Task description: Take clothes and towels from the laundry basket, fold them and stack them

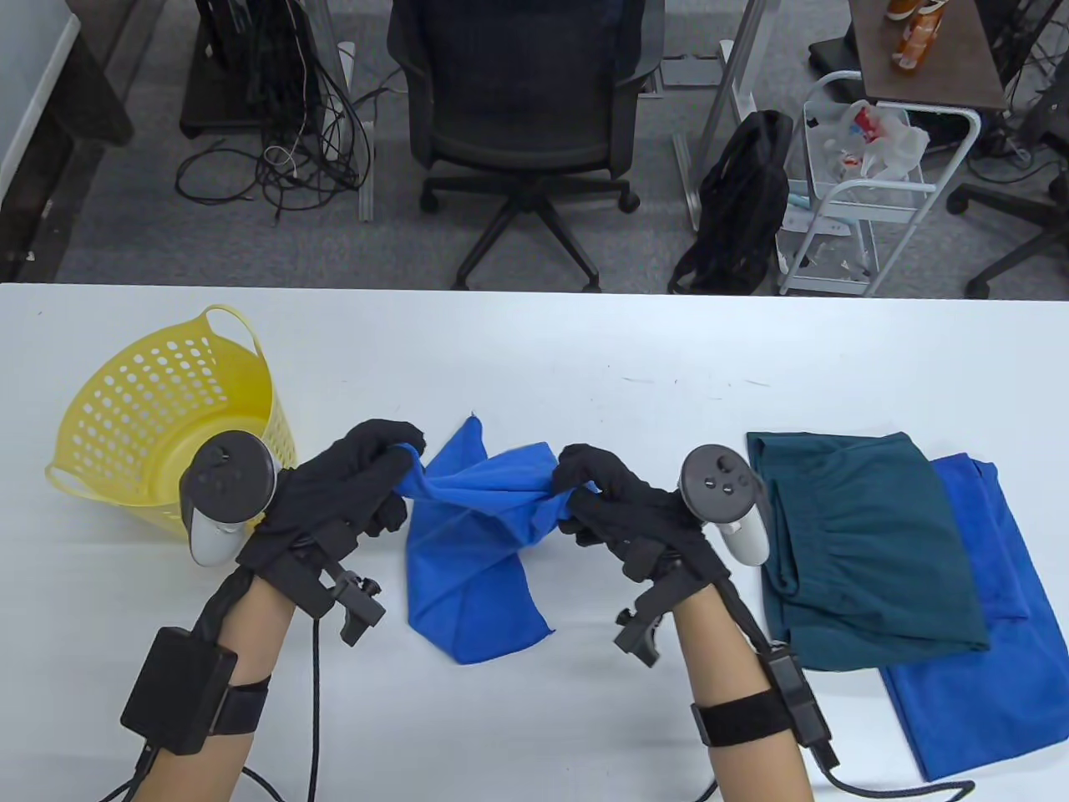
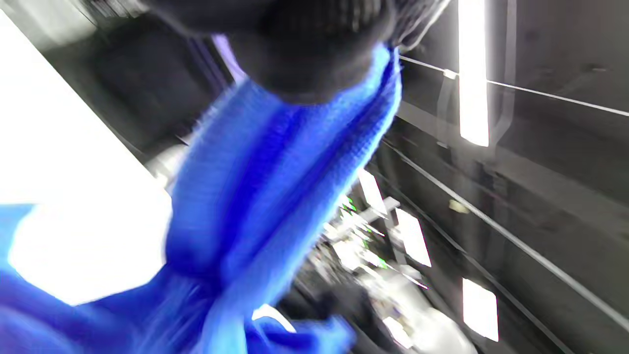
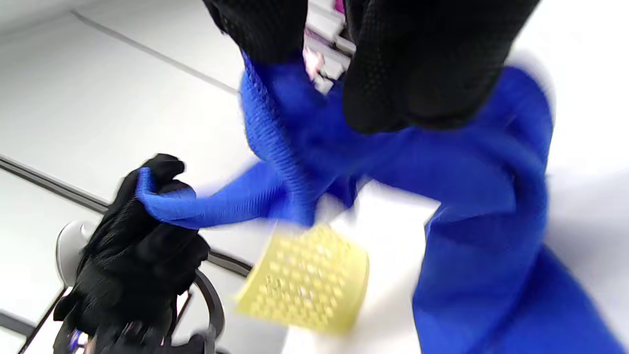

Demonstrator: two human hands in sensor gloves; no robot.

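- A bright blue woven cloth towel (image 1: pixel 476 535) is held up over the white table (image 1: pixel 534 351), bunched and stretched between the two hands; its lower part hangs down and lies on the table top, with one corner pointing toward the near edge.
- The left hand (image 1: pixel 351 493), in a black sensor glove, has its fingers curled round one upper corner of the towel, gripping it; in the right wrist view the cloth comes out of that closed fist (image 3: pixel 147 216).
- The right hand (image 1: pixel 618 501), also in a black glove, pinches the opposite upper edge of the towel between thumb and curled fingers; the right wrist view shows the gloved fingertips (image 3: pixel 408 73) pressed on blue cloth.
- The left wrist view is blurred; it shows only the blue towel (image 2: pixel 275 196) hanging from a dark gloved finger at the top edge.
- A yellow perforated plastic laundry basket (image 1: pixel 167 401) with loop handles stands on the table to the left of the towel, just beside the left hand.
- To the right of the towel, apart from it, lies a folded dark teal garment (image 1: pixel 868 543) with a gathered waistband.
- That garment rests on top of a flat blue folded cloth (image 1: pixel 977 685), which sticks out beyond it on the side away from the towel and toward the table's near edge.
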